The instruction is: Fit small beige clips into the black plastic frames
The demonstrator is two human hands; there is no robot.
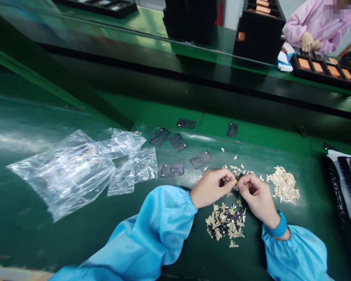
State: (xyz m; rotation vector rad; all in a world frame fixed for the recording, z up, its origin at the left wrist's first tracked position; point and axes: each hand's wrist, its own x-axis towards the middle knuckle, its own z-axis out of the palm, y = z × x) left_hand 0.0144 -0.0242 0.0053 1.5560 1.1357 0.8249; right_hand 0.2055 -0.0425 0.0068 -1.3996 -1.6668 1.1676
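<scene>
Together, the left hand [212,187] and right hand [257,197] pinch a tiny part [236,182] between their fingertips, just above the bench [20,222]; its shape is too small to make out. A blue band [279,226] circles the right wrist. Just below the hands lies a mixed pile [226,221] of beige and black pieces, and to the right a beige pile [285,185]. Loose bits scatter beyond the fingers. Farther out, six black plates [172,170] lie flat, near a clear bag [76,171] on the left. Across the bench, a pink-sleeved co-worker's hands [307,41] are behind a tray [324,72].
</scene>
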